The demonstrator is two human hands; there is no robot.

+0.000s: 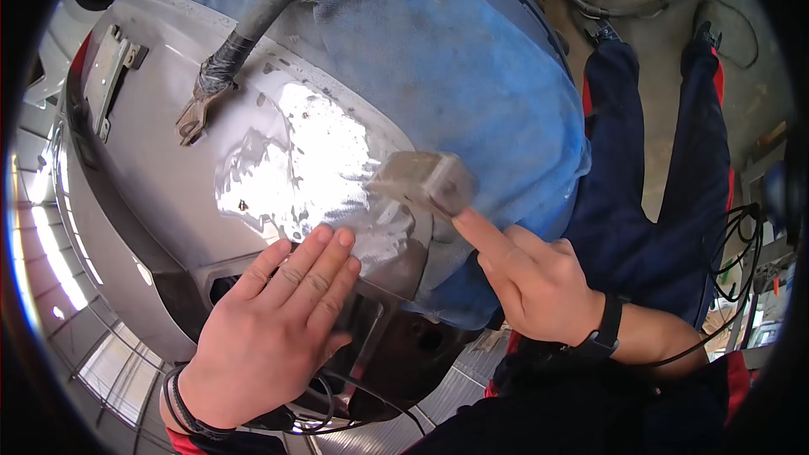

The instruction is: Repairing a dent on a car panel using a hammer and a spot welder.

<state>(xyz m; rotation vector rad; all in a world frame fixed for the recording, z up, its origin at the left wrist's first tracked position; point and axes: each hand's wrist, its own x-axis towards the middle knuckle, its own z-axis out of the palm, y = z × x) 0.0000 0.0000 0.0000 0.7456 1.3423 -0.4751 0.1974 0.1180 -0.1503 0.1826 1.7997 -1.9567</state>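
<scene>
Laid flat with its fingers stretched out, my left hand (286,303) presses on the lower edge of a grey car body panel (152,135). Above its fingertips, a patch of the panel is shiny bare metal (329,135), uneven and rippled. My right hand (535,282) is closed, its index finger pointing along a hammer (425,181) whose blocky head is blurred by motion. The head is over the right border of the bare patch. Most of the handle is hidden by my fingers. A blue cloth (472,76) covers the bodywork to the right.
A thick, tape-wrapped cable (270,0) with a metal clamp end (194,118) comes down over the panel. Beneath my left hand there is a dark opening (371,333). Legs in navy trousers (624,143) are at the right, with thin black cables (742,244) beside them.
</scene>
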